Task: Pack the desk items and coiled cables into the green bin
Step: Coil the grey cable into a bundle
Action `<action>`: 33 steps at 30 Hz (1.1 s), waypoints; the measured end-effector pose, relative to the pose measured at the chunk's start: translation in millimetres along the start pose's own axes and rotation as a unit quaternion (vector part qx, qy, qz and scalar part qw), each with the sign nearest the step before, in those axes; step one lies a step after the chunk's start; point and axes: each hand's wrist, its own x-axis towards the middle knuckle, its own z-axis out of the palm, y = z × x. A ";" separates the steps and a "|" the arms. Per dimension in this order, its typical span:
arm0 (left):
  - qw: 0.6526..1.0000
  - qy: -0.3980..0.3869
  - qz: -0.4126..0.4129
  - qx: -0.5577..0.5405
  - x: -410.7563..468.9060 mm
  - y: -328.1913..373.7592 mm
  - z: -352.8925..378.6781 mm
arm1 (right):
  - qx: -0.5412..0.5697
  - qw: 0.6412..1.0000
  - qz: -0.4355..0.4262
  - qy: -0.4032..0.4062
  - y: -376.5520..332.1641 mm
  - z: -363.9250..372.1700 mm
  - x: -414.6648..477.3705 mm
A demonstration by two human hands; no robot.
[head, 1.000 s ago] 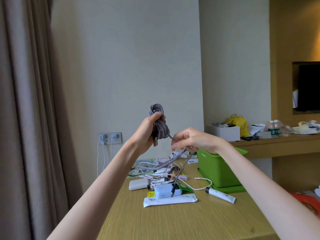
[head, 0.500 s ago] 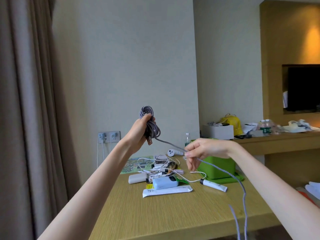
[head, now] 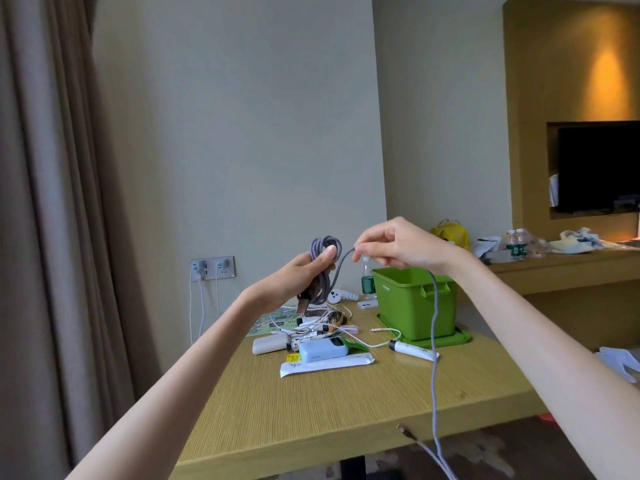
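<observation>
Cable work fills my feed. The left hand point(head: 294, 282) holds a grey braided cable point(head: 323, 271) wound into a loose coil, its fingers point(head: 311, 271) curled round the loops and the thumb pressed over the top. A dark plug point(head: 302, 305) hangs out below the palm. The right hand point(head: 398, 245) pinches the free strand between thumb and forefinger just beside the coil, with the other fingers loosely bent. From under that hand the strand drops in front of the green bin point(head: 412, 306), crosses the near edge of the tabletop point(head: 311, 410) and runs on toward the floor.

The coil is held in the air above the clutter, left of the bin and outside it. The bin stands upright and open-topped on the far right of the tabletop, seated on a flat green lid point(head: 462, 337). From my angle I see only the rim and a strip of inner wall, so I cannot tell what, if anything, lies inside.

The loose items lie left of the bin:
- a blue power bank point(head: 322, 351)
- a white power bank point(head: 270, 344)
- a long white packet point(head: 325, 364)
- a white tube point(head: 414, 349) just in front of the lid
- a hairbrush point(head: 336, 318)
- a thin white cable point(head: 379, 336)

A small green bottle point(head: 367, 282) stands behind the bin's left corner.
</observation>
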 end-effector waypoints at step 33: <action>0.967 0.070 0.051 -0.241 20.0 7.4 18.7 | 0.226 0.961 0.050 0.151 25.9 65.8 28.5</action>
